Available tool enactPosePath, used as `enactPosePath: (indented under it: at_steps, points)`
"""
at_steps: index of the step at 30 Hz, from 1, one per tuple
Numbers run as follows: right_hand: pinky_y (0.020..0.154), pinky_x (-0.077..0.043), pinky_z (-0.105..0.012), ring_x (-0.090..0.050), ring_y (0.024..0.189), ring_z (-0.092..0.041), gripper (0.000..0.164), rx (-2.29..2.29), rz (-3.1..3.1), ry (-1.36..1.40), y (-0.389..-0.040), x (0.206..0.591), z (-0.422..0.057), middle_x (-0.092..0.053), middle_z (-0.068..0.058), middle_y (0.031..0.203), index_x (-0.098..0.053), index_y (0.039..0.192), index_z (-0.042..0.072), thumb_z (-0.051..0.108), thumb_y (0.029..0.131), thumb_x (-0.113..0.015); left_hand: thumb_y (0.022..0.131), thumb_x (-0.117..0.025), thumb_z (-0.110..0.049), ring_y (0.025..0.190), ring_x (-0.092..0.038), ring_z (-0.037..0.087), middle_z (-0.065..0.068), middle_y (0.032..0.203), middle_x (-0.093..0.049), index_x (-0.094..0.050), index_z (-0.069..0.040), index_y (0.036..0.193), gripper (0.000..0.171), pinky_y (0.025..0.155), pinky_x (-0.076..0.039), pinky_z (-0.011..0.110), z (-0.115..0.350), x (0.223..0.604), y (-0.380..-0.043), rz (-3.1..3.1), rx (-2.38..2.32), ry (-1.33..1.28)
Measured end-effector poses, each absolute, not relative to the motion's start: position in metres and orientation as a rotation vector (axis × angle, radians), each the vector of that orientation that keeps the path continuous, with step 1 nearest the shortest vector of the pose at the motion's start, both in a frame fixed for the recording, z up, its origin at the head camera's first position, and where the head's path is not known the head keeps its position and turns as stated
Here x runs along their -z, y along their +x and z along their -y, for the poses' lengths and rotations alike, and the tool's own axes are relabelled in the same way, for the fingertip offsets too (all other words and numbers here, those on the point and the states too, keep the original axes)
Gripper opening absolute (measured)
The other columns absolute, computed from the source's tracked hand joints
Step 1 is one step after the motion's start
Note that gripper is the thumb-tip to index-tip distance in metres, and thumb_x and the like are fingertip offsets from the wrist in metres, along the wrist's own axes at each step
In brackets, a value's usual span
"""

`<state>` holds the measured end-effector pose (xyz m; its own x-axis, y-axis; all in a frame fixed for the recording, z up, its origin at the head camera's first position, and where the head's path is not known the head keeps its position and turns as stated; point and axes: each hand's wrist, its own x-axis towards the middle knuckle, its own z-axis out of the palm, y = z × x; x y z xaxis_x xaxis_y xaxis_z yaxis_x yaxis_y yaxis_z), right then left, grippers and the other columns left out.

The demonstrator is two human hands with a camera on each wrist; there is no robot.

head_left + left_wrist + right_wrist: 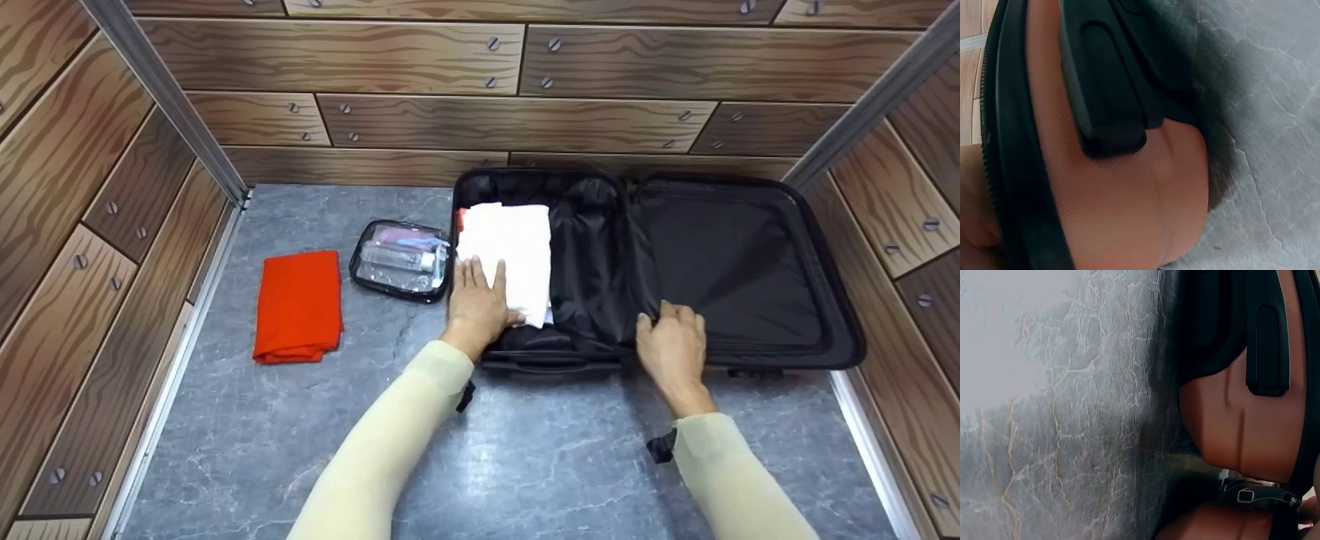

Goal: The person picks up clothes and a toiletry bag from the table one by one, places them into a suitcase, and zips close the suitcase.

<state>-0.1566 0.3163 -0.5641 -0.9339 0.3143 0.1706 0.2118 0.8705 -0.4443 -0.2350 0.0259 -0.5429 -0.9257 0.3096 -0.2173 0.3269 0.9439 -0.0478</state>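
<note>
A black-lined suitcase (589, 232) lies spread on the floor, its outer shell orange-brown in both wrist views. In its left half is a folded white cloth (510, 240), with a bit of red fabric (460, 217) showing at its upper left edge. My left hand (476, 304) rests on the cloth's lower left part, fingers extended. Over the inner edge of the right half (735, 262), beside the hinge, lies my right hand (671, 349); its fingertips are partly hidden, so any grip is unclear. The left wrist view shows the suitcase's black handle (1109, 84).
Left of the suitcase lies a clear pouch (401, 259) with black trim, holding a bottle and other small items. Farther left is a folded red cloth (298, 306). Wood-patterned panels (420, 60) wall in the grey marbled floor (525, 457) at the back and sides.
</note>
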Motion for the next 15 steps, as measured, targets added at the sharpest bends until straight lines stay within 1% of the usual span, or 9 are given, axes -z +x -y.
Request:
enactPosePath:
  at_steps: [3, 8, 12, 15]
  points:
    - [0.113, -0.035, -0.058, -0.047, 0.127, -0.053, 0.056, -0.633, 2.811, -0.403, -0.157, 0.563, -0.316, -0.057, -0.035, 0.136, -0.055, 0.142, -0.015, 0.027, 0.105, -0.057, 0.098, -0.047, -0.076, 0.158, -0.025, 0.048, 0.038, 0.167, -0.022, -0.013, -0.010, 0.170, 0.104, 0.131, -0.017, 0.053, -0.027, 0.545, -0.236, -2.913, 0.120, 0.467]
    - [0.114, -0.034, -0.058, -0.046, 0.129, -0.053, 0.057, -0.633, 2.826, -0.408, -0.156, 0.562, -0.317, -0.056, -0.035, 0.138, -0.053, 0.143, -0.015, 0.028, 0.105, -0.055, 0.097, -0.051, -0.076, 0.157, -0.028, 0.047, 0.037, 0.166, -0.025, -0.016, -0.009, 0.170, 0.105, 0.131, -0.021, 0.052, -0.024, 0.546, -0.236, -2.934, 0.090, 0.504]
    - [0.113, -0.035, -0.058, -0.047, 0.129, -0.053, 0.057, -0.626, 2.822, -0.405, -0.156, 0.563, -0.317, -0.057, -0.035, 0.138, -0.053, 0.143, -0.015, 0.028, 0.105, -0.055, 0.094, -0.056, -0.075, 0.157, -0.027, 0.047, 0.037, 0.166, -0.025, -0.018, -0.007, 0.169, 0.109, 0.131, -0.021, 0.051, -0.020, 0.542, -0.237, -2.914, 0.047, 0.553]
    - [0.113, -0.036, -0.059, -0.047, 0.128, -0.053, 0.057, -0.626, 2.816, -0.401, -0.157, 0.564, -0.317, -0.057, -0.035, 0.137, -0.054, 0.142, -0.015, 0.028, 0.105, -0.056, 0.092, -0.063, -0.072, 0.158, -0.025, 0.046, 0.037, 0.166, -0.025, -0.020, -0.005, 0.168, 0.110, 0.131, -0.021, 0.051, -0.016, 0.539, -0.238, -2.896, -0.019, 0.578]
